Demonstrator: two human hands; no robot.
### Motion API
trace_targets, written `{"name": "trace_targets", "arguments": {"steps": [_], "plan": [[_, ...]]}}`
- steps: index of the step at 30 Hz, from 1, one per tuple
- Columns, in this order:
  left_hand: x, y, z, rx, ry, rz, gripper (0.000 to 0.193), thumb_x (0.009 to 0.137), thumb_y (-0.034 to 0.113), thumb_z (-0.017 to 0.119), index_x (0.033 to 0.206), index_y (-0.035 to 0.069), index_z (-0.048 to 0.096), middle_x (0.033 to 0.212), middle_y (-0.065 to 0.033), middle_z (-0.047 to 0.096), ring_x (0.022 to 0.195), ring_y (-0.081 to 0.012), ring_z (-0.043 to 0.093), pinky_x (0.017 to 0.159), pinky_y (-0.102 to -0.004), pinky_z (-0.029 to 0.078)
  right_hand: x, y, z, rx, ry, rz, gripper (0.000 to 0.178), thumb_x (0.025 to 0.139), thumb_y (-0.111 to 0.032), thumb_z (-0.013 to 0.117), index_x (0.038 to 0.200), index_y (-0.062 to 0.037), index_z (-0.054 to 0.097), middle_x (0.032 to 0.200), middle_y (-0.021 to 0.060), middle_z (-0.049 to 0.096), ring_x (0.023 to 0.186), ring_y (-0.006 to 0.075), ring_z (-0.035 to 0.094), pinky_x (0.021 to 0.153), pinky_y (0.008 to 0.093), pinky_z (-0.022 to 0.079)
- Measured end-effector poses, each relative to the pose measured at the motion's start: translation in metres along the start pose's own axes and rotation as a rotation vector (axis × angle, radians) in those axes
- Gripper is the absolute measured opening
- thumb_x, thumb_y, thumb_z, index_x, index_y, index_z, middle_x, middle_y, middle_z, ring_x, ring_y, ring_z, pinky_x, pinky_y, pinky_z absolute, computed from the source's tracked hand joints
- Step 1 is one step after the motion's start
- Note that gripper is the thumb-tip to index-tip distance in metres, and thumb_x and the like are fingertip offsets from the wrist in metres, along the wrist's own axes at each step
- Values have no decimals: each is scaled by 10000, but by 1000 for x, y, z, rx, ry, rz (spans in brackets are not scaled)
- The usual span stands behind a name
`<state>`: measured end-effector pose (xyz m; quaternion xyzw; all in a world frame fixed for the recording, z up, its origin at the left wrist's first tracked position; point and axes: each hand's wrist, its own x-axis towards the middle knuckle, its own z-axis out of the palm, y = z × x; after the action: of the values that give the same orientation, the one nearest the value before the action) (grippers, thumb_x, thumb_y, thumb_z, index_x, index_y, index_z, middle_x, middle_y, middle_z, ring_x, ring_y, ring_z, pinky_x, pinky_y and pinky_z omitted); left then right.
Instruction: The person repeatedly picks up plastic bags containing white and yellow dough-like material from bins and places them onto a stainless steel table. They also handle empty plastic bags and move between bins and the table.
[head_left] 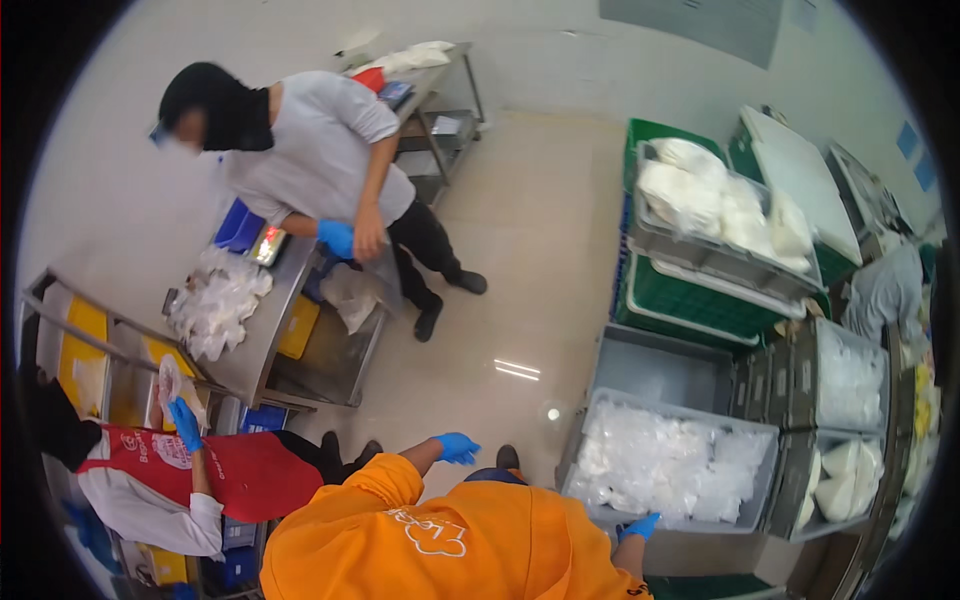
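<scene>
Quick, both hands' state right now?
Left hand: open, fingers extended, no object visible in it.
Right hand: at the near rim of the gray crate of clear bags; whether it grips cannot be told.

Gray crate (690, 523), clear bags (670, 465) spread inside

The person's torso, in an orange long-sleeved top (340, 548), fills the lower middle of the view. The left arm reaches forward, its sleeve (385, 480) pushed up to bare part of the forearm (424, 455). The left hand (457, 448), in a thin blue glove, is empty, its fingers extended, pointing rightward. The right arm stretches out low to the right, a short strip of forearm (630, 550) visible. The blue-gloved right hand (638, 527) points up and rightward; its finger bend is too small to tell.
</scene>
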<state>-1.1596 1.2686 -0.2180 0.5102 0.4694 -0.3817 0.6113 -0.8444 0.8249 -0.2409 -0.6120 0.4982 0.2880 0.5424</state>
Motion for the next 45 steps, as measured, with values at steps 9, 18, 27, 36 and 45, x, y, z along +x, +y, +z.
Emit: {"name": "trace_targets", "arguments": {"steps": [9,18,27,36,45], "plan": [[23,-140,-137,-232,275,-171,495,930,437,584,1202,28,646,1215,-102,690,990,-240,675,758,-411,526,66,18,4,188,-198,-73,506,958,-467,497,1315,-119,582,1288,119,636,1077,301,647,895,465,534],[61,15,-180,-316,231,32,494,967,401,571,1313,48,575,1303,-146,636,1143,-293,631,920,-447,508,2,-130,113,-440,710,-460,487,926,-438,603,1196,-38,672,1173,171,686,1029,329,662,866,458,540],[119,198,-360,-4,238,75,417,921,420,600,1099,52,685,1000,-110,699,819,-226,647,680,-379,510,-211,-485,430,-43,561,-1774,450,971,-181,609,1320,96,546,1311,218,605,1178,306,578,1055,413,429],[134,466,-565,-685,432,353,352,930,354,613,1115,56,636,1050,-79,666,868,-209,629,701,-362,496,-457,-500,809,-1046,-981,-1717,473,863,-133,702,1316,-45,596,1281,133,625,1188,271,584,1034,385,445],[220,552,-746,-269,215,-98,476,936,452,603,1209,63,627,1121,-105,680,921,-253,665,736,-416,536,-273,-497,1008,-1648,-569,-1363,607,817,-326,770,1319,-33,596,1164,203,667,1088,322,648,940,377,505]]}}
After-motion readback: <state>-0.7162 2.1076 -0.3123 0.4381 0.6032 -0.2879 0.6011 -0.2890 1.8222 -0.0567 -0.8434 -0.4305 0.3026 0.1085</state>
